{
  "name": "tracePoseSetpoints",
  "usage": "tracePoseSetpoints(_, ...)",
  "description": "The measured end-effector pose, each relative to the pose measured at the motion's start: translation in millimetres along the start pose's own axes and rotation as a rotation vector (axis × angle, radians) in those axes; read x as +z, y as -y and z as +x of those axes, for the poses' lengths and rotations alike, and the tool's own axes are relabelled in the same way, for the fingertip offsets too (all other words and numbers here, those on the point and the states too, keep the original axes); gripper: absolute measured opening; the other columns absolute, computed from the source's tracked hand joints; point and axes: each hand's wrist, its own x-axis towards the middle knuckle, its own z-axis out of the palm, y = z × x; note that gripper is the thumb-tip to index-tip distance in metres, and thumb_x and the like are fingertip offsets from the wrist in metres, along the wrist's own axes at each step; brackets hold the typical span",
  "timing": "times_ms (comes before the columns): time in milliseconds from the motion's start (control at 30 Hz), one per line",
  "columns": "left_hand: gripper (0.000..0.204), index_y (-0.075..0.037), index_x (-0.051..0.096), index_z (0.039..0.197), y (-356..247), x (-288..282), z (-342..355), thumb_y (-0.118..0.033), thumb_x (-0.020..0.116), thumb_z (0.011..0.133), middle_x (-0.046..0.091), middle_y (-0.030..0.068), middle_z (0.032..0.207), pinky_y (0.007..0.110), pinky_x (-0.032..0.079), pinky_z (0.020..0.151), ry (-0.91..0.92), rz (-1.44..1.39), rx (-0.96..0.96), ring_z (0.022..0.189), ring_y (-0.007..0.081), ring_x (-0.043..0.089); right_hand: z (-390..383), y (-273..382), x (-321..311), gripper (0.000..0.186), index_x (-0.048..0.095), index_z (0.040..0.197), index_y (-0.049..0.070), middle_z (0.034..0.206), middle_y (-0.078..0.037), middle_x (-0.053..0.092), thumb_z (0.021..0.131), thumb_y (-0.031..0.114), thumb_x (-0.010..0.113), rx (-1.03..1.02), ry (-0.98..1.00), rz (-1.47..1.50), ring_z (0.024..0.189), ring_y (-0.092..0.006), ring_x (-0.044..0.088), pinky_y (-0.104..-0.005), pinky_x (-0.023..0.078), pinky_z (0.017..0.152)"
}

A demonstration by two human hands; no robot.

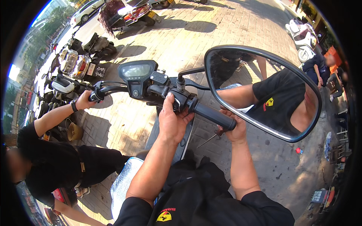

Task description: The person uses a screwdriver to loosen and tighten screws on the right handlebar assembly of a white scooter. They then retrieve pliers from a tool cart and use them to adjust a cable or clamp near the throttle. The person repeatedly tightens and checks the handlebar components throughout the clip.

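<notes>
My left hand [173,118] is closed around the black switch housing [180,101] of a scooter's handlebar, thumb on top and fingers underneath. My right hand [236,130] is behind the outer end of the black rubber grip [213,115], its fingers curled and partly hidden by it. From those fingers a screwdriver [206,141] sticks out, its thin metal shaft pointing down and left. The brake lever [198,86] lies just beyond the grip. A large rear-view mirror [264,92] stands over the right side, reflecting my arm and black shirt. Inward sits the instrument display [137,71].
At the left a co-worker in black [52,162] holds the other handlebar grip [96,95]. Several parked scooters [75,64] line the left and far side of the paved ground [181,45]. A silver padded sheet [126,184] lies by my left arm. People [320,69] are at the far right.
</notes>
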Motion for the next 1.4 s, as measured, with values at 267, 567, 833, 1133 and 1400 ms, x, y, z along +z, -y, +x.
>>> tracePoseSetpoints(267, 0.032, -0.011, 0.061, 0.108, 0, 2, -1, -0.041, 0.054, 0.101, 0.067, 0.0059, 0.103, 0.043, 0.049, 0.084, 0.042, 0.024, 0.039, 0.091, 0.0199, 0.065, 10, 17, -20, 0.067, 0.061, 0.123, -0.004, 0.101, -0.010, 0.068, 0.084, 0.049, 0.076, -0.209, 0.070, -0.470, 0.074, -0.0103, 0.063, -0.0188, 0.047, 0.055)
tracePoseSetpoints(567, 0.028, -0.010, 0.062, 0.113, 8, -9, 7, -0.033, 0.055, 0.100, 0.067, 0.0061, 0.107, 0.046, 0.047, 0.089, 0.117, -0.154, 0.035, 0.102, 0.0230, 0.065, 11, 43, -31, 0.059, 0.060, 0.123, -0.004, 0.106, -0.009, 0.066, 0.087, 0.039, 0.077, -0.112, 0.119, -0.803, 0.091, -0.0124, 0.062, -0.0215, 0.048, 0.077)
tracePoseSetpoints(833, 0.032, -0.005, 0.059, 0.118, 15, -6, 11, -0.031, 0.055, 0.099, 0.067, 0.0101, 0.111, 0.048, 0.051, 0.093, 0.155, -0.268, 0.082, 0.104, 0.0255, 0.064, 9, 79, 17, 0.051, 0.062, 0.123, -0.001, 0.098, -0.004, 0.065, 0.087, 0.032, 0.077, 0.123, 0.180, -0.849, 0.080, -0.0083, 0.058, -0.0198, 0.046, 0.065)
tracePoseSetpoints(1133, 0.030, -0.005, 0.059, 0.116, 20, 1, 11, -0.029, 0.053, 0.100, 0.067, 0.0088, 0.110, 0.047, 0.053, 0.093, 0.126, -0.282, 0.134, 0.105, 0.0252, 0.064, 21, 95, 55, 0.045, 0.059, 0.130, 0.001, 0.103, -0.007, 0.065, 0.091, 0.021, 0.069, 0.204, 0.299, -0.764, 0.080, -0.0105, 0.058, -0.0223, 0.047, 0.067)
tracePoseSetpoints(1400, 0.037, -0.001, 0.060, 0.119, 31, 9, 19, -0.031, 0.056, 0.100, 0.069, 0.0119, 0.106, 0.043, 0.059, 0.082, 0.081, -0.145, 0.436, 0.093, 0.0238, 0.069, 38, 86, 49, 0.030, 0.068, 0.109, -0.002, 0.088, -0.005, 0.069, 0.085, 0.013, 0.078, 0.131, 0.485, -0.833, 0.080, -0.0103, 0.061, -0.0272, 0.052, 0.075)
